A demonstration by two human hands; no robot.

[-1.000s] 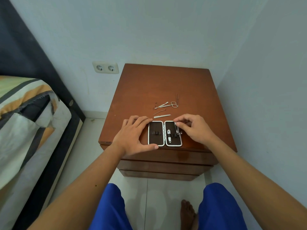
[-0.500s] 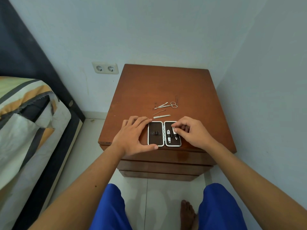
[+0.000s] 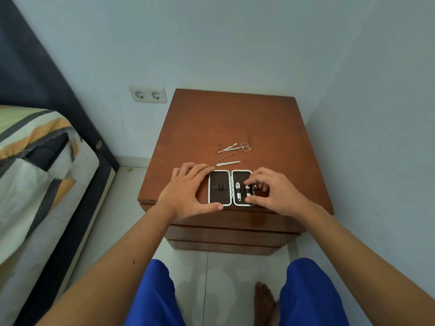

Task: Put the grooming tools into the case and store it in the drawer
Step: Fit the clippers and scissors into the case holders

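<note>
While the case lies open flat at the front edge of the table, the left hand rests spread against its left half, thumb at the front rim, grasping nothing; right hand pinches a small tool in the case's right half, beside a clipper; behind the case lie a file, a thin pick, scissors and tweezers.

The open case lies at the bench's front edge; loose tools lie behind it, the bed to the left.
</note>
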